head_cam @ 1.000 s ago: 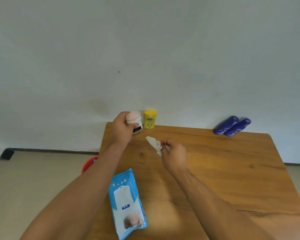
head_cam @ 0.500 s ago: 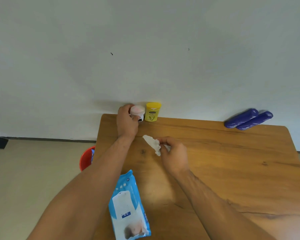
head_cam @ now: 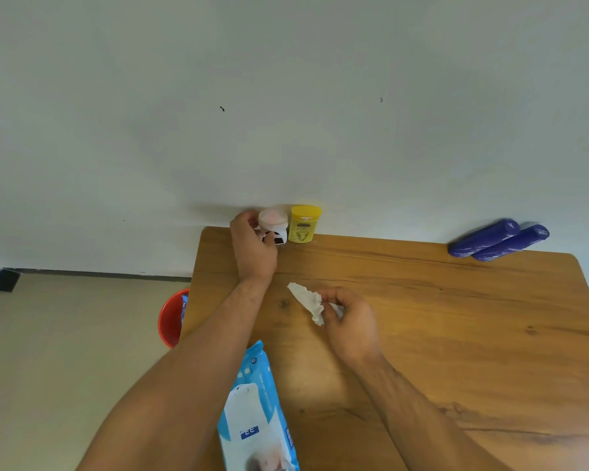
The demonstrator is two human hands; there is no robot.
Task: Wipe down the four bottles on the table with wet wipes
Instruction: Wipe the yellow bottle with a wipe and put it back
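My left hand [head_cam: 252, 246] grips a small white bottle with a pink cap [head_cam: 273, 224] at the table's far left edge, right beside an upright yellow bottle [head_cam: 304, 224]. The white bottle stands upright against the wall. My right hand [head_cam: 349, 319] pinches a crumpled white wet wipe [head_cam: 307, 300] above the middle of the table. Two dark blue bottles [head_cam: 497, 237] lie side by side on their sides at the far right corner.
A blue and white wet wipe pack [head_cam: 257, 413] lies near the front left of the wooden table [head_cam: 456, 334]. A red bin [head_cam: 171, 317] stands on the floor left of the table. A pale wall runs behind the table.
My left hand carried the white bottle back toward the wall, beside the yellow bottle. My right hand with the wipe stayed nearly still. The camera tilted down a little.
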